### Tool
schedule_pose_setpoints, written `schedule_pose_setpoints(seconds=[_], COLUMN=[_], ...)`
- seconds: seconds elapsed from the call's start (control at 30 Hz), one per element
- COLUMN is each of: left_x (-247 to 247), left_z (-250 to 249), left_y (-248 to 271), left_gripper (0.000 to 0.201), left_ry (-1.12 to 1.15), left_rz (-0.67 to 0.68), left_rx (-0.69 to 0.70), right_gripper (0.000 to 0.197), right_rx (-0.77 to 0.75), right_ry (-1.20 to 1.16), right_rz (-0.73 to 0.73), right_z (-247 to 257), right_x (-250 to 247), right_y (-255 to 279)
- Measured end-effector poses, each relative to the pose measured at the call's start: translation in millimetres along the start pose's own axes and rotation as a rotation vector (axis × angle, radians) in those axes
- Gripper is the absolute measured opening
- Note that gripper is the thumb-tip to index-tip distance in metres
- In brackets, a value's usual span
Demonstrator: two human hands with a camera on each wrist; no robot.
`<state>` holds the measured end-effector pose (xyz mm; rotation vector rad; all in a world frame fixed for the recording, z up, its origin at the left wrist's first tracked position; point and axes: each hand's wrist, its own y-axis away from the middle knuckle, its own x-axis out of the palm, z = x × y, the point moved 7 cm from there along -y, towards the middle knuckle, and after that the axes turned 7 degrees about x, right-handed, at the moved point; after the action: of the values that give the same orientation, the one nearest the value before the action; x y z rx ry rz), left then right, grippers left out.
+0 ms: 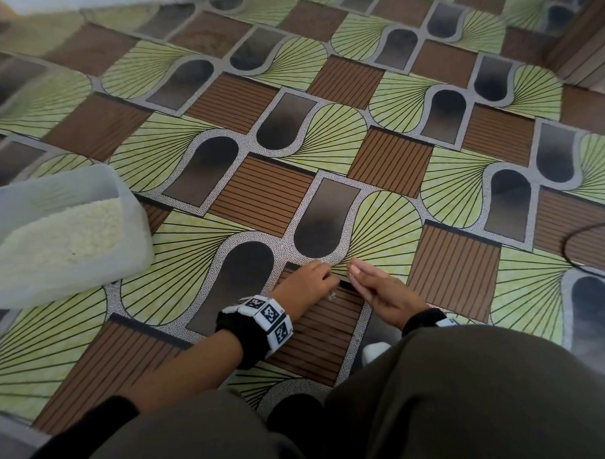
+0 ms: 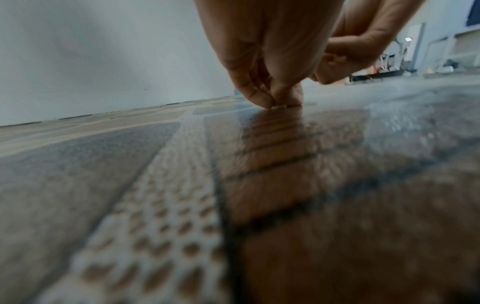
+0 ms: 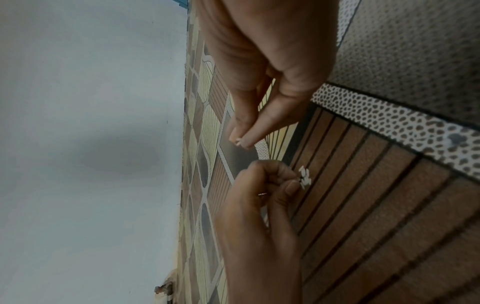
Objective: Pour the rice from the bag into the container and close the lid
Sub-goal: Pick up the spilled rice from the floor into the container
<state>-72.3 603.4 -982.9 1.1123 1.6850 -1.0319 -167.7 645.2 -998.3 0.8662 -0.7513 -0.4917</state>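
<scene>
A translucent white container (image 1: 129, 214) holding white rice (image 1: 64, 230) stands open on the floor at the left of the head view. My left hand (image 1: 326, 276) is down on the floor in front of my knees, fingertips bunched and pinching at a few spilled rice grains (image 3: 304, 176). In the left wrist view its fingertips (image 2: 265, 100) press together on the floor. My right hand (image 1: 359, 273) stands on its edge just right of the left hand, fingers (image 3: 244, 131) straight and together, holding nothing. No bag or lid is in view.
The patterned vinyl floor (image 1: 388, 164) stretches ahead and to the right. A black cable (image 1: 576, 254) curls at the right edge. My knees in dark olive cloth (image 1: 454, 395) fill the bottom, with a small white object (image 1: 375, 350) beside them.
</scene>
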Motion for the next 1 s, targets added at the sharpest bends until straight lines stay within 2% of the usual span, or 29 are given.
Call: schedule_pose_setpoints(seconds=[0.07,0.13,0.27,0.37,0.47,0.63,0.8,0.9,1.0], left_x=[-1,-6,-26,-49,-75,-125,-194,-222,-234], left_z=[-2,0,28,40,43,49,79,107,133], left_y=[-1,3,25,46,68,107,180,232,277], left_gripper=[0.027,0.025,0.019,0.016,0.007,0.023,0.022,0.021,0.014], left_ry=[-0.077,-0.012,0.347,0.512,0.613,0.682,0.517,0.369,0.252], left_rz=[0.001,-0.065,-0.319,-0.536,-0.673,-0.833,-1.042,-1.053,-1.020], left_rx=[-0.012,-0.054,-0.351,-0.538,-0.683,-0.779,-0.833,-0.919,-1.025], right_gripper=[0.019,0.019,0.020,0.021,0.021,0.022,0.022,0.026,0.019], right_rx=[0.005,0.013,0.038,0.058,0.096,0.092,0.029,-0.143,-0.424], right_ry=[-0.004,-0.006,-0.030,-0.047,-0.003,0.264,0.611,0.872,1.213], right_rz=[0.004,0.005,0.030,0.066,0.120,0.291,0.529,0.597,0.560], right_z=[0,1,2,4,4,7,-1,-21,-50], right_x=[2,4,10,22,50,143,269,337,383], right_y=[3,5,9,12,16,32,57,62,57])
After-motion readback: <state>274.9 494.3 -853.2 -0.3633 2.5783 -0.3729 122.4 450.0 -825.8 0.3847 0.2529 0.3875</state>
